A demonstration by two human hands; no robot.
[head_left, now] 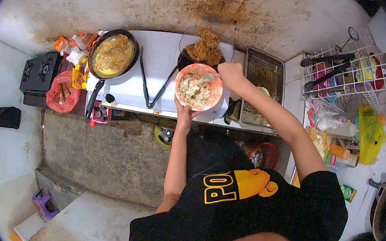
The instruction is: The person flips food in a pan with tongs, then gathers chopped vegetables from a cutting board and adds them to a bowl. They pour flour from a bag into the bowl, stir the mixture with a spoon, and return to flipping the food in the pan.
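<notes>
My left hand [184, 116] grips the near rim of a pink bowl [218, 88]. Inside the bowl is a lumpy, pale mixture [193, 89]. Closed around the handle of a spoon [209, 77] is my right hand [232, 75], at the bowl's right edge. The spoon's tip reaches into the mixture. Just behind the bowl, a clear container [222, 41] holds browned fried pieces [204, 45]. Black tongs [145, 78] lie spread on the white surface to the left.
A frying pan [136, 55] with food in yellowish liquid stands at the left, its handle jutting over the front edge. A metal tray [270, 64] lies right of the container. Farther right is a white wire rack [328, 52]. A red plastic bag [55, 100] sits far left.
</notes>
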